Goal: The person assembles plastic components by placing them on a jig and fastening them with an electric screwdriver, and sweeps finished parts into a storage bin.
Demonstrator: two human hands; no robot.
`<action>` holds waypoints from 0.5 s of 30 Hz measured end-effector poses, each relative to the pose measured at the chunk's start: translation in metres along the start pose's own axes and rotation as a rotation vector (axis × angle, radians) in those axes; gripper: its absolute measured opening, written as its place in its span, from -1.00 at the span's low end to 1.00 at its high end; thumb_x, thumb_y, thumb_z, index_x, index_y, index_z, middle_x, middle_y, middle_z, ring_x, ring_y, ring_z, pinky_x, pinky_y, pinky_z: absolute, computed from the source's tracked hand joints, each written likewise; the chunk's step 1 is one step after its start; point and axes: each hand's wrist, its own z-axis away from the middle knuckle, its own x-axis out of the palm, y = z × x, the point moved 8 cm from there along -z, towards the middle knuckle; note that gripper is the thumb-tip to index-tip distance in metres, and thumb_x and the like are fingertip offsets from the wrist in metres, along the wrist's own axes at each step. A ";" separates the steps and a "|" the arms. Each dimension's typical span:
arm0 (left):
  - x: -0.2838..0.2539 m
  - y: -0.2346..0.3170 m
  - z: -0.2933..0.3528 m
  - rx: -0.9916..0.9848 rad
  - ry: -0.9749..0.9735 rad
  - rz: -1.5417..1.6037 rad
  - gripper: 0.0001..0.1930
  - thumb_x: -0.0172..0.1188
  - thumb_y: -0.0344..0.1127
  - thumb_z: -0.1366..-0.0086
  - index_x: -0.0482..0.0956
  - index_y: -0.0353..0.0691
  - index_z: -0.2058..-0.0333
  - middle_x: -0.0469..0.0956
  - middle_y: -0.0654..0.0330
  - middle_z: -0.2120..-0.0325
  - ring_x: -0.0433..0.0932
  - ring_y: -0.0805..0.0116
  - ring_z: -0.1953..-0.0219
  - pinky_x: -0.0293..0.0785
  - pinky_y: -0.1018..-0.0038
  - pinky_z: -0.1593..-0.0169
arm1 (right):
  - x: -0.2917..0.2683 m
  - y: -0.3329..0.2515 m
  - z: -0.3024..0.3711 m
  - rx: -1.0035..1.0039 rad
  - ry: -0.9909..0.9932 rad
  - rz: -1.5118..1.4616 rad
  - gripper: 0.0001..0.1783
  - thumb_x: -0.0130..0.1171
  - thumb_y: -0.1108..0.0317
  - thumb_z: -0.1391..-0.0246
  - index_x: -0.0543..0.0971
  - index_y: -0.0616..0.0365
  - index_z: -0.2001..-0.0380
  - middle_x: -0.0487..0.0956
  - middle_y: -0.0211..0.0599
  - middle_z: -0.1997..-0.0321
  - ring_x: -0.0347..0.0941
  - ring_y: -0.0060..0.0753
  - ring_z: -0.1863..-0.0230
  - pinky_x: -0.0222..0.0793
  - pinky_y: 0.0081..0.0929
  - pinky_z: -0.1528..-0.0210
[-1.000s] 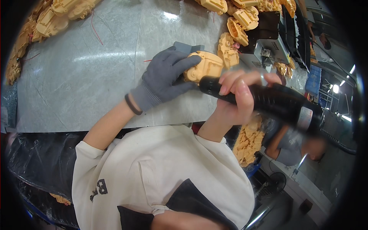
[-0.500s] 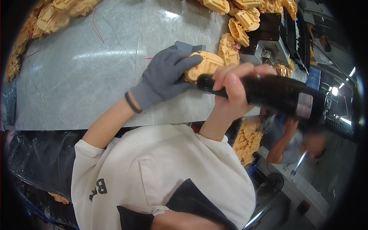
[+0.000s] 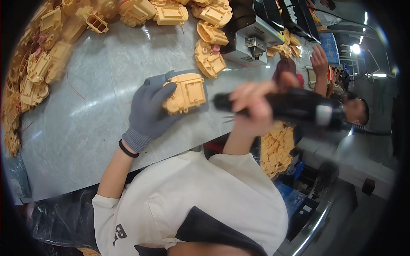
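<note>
My left hand (image 3: 149,106), in a grey knit glove, grips a yellow plastic housing (image 3: 188,91) with a squarish recess and a round gear-like part. A dark grey block (image 3: 205,91) shows partly beneath the housing, resting on the table. My bare right hand (image 3: 256,104), smeared by motion, is wrapped round a thick black electric screwdriver (image 3: 299,106) with a cord at its rear end. The tool's front end points left and stands a short way right of the housing, apart from it.
Yellow housings lie heaped along the table's left and far edges (image 3: 171,15). A silver and black machine box (image 3: 252,40) stands at the far right. A bin of yellow parts (image 3: 276,149) sits beside my right arm. Across the right side, a co-worker's hand (image 3: 319,62) is raised.
The screwdriver has drawn back to the right, off the housing. The head view has shifted, so the table and heaps appear displaced. My left hand still holds the housing.
</note>
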 end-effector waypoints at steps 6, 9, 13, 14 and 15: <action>0.008 0.006 -0.005 -0.039 -0.097 -0.015 -0.28 0.41 -0.28 0.18 0.36 -0.18 -0.05 0.43 0.08 0.17 0.39 0.13 0.14 0.30 0.31 0.01 | -0.118 -0.017 -0.112 -0.283 0.438 0.284 -0.58 0.04 0.67 0.24 0.30 0.38 0.18 0.40 -0.21 0.65 0.33 -0.42 0.73 0.34 -0.52 0.55; 0.007 0.005 -0.001 -0.047 -0.136 0.010 -0.29 0.39 -0.24 0.14 0.36 -0.20 -0.05 0.43 0.07 0.16 0.40 0.13 0.14 0.29 0.31 0.00 | -0.108 0.016 -0.120 -0.250 0.336 0.477 -0.55 0.07 0.68 0.26 0.28 0.37 0.19 0.40 -0.20 0.64 0.34 -0.44 0.75 0.30 -0.57 0.63; 0.005 0.005 -0.004 -0.018 -0.118 0.005 -0.31 0.36 -0.17 0.09 0.35 -0.24 -0.05 0.43 0.05 0.13 0.40 0.12 0.13 0.28 0.31 -0.01 | -0.099 0.015 -0.110 -0.080 0.218 0.423 -0.57 0.04 0.70 0.25 0.26 0.32 0.20 0.37 -0.28 0.70 0.32 -0.45 0.75 0.30 -0.55 0.60; 0.005 -0.002 -0.002 -0.044 -0.105 0.007 -0.32 0.36 -0.15 0.10 0.36 -0.19 -0.04 0.44 0.08 0.16 0.39 0.11 0.13 0.28 0.29 -0.01 | -0.095 0.028 -0.097 -0.005 0.208 0.326 -0.55 0.04 0.71 0.25 0.26 0.30 0.18 0.37 -0.30 0.72 0.31 -0.45 0.75 0.30 -0.54 0.59; 0.005 -0.001 -0.004 -0.050 -0.093 0.029 -0.32 0.37 -0.13 0.12 0.37 -0.14 -0.03 0.45 0.10 0.19 0.38 0.10 0.14 0.28 0.26 -0.01 | -0.085 0.019 -0.083 0.002 0.194 0.255 -0.53 0.03 0.69 0.23 0.24 0.28 0.15 0.36 -0.29 0.72 0.28 -0.44 0.76 0.31 -0.50 0.58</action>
